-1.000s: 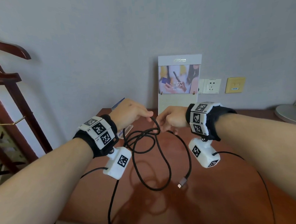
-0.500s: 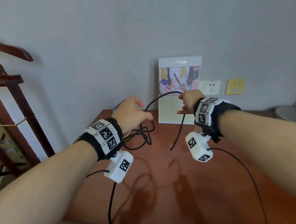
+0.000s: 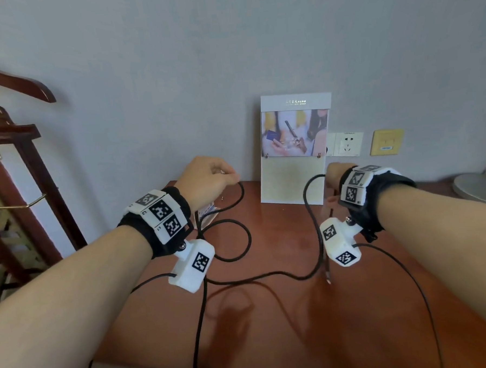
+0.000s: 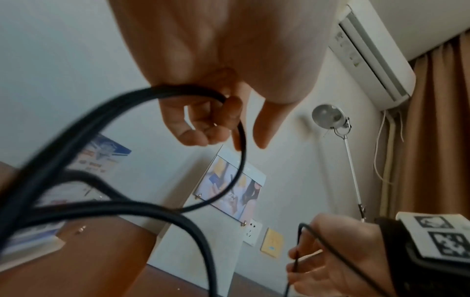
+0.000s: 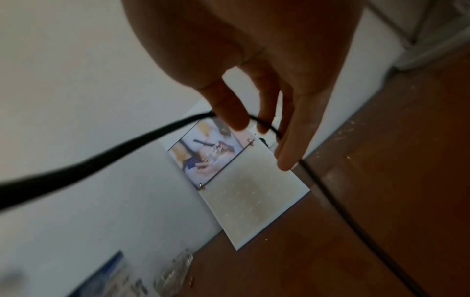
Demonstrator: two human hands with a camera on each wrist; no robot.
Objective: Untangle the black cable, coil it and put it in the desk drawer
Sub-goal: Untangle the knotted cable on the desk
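The black cable hangs between my two hands above the red-brown desk top. My left hand is raised at the back left. Its curled fingers pinch a bunch of cable strands. One open loop droops below it, then the cable sags across to my right hand. That hand grips the cable between thumb and fingers. A short tail hangs from it, ending in a metal plug. No drawer is in view.
A white sign stand leans on the wall behind the hands, with wall sockets and a yellow plate beside it. Leaflets lie under the left hand. A lamp base is at right, a wooden coat stand at left.
My hands have moved apart, the right one going right and down. The bunched tangle has drawn out into one loop and a long sagging span between the hands.
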